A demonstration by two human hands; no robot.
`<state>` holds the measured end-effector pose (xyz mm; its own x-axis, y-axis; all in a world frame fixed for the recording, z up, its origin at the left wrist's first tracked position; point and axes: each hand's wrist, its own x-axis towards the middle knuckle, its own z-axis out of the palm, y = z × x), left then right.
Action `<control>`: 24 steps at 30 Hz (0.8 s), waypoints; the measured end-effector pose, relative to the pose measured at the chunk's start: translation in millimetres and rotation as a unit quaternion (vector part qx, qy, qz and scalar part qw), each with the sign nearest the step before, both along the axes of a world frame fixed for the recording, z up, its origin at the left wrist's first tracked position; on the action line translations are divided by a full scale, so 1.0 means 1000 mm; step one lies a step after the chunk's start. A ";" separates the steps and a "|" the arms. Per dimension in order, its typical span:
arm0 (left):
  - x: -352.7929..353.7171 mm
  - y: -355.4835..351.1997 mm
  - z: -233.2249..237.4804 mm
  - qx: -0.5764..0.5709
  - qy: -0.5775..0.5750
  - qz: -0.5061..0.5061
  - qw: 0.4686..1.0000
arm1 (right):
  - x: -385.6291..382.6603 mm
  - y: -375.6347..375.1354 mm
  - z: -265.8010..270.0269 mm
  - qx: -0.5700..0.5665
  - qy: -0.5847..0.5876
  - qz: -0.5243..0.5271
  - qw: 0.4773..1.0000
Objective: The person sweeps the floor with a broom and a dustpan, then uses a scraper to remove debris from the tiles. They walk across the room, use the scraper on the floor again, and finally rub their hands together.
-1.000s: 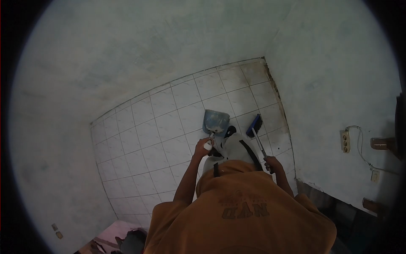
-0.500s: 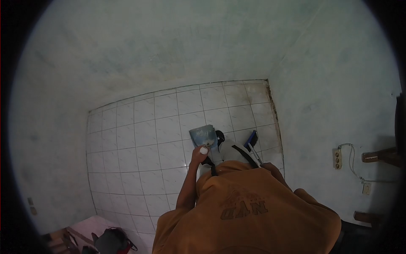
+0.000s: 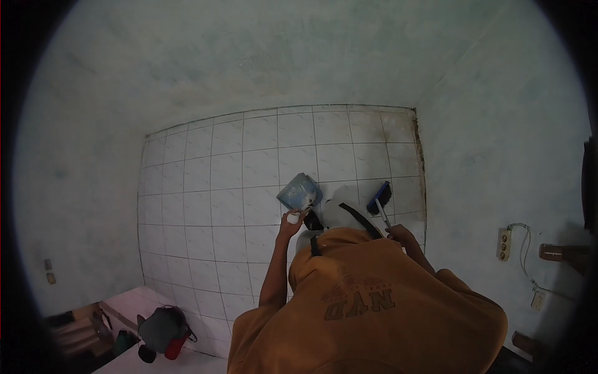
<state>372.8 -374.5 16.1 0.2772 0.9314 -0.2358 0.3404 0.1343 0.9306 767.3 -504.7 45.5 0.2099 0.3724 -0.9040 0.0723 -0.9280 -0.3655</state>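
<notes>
A worn blue dustpan (image 3: 300, 192) is near the middle of the view, over the tiled floor, with its handle end in my left hand (image 3: 291, 222). The white end of the handle shows at my closed fingers. To the right, my right hand (image 3: 397, 233) is closed around the grey handle of a brush (image 3: 379, 198) with a blue head and dark bristles. The brush head is close to the floor, right of my light trousers; whether it touches the tiles I cannot tell.
White floor tiles (image 3: 212, 193) meet pale green walls, with a dark stained edge along the right. A grey and red bag (image 3: 163, 330) lies at the lower left. A socket strip (image 3: 504, 244) with a cable and wooden pieces (image 3: 557, 252) are at the right.
The view has shifted, showing more floor at the lower left. The dustpan has turned, with its wide edge now more toward the left. The brush head has moved up and slightly right.
</notes>
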 end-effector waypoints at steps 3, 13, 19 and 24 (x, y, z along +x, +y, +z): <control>-0.001 -0.002 -0.005 0.018 0.001 -0.006 1.000 | -0.003 0.004 0.016 0.013 0.000 0.003 1.000; -0.007 0.016 -0.002 -0.090 -0.071 0.045 0.992 | 0.020 -0.029 0.013 0.048 0.043 0.058 0.996; 0.005 0.022 0.003 -0.113 -0.085 0.074 0.987 | 0.021 -0.080 0.000 0.040 0.054 -0.086 0.994; 0.007 0.019 -0.002 -0.081 -0.046 0.054 0.994 | 0.022 -0.101 -0.001 0.061 0.057 -0.110 0.990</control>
<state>380.3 -355.7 14.2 0.2041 0.9093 -0.3626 0.2299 0.3156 0.9206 789.1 -605.7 44.5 0.1968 0.4376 -0.8774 -0.1754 -0.8647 -0.4706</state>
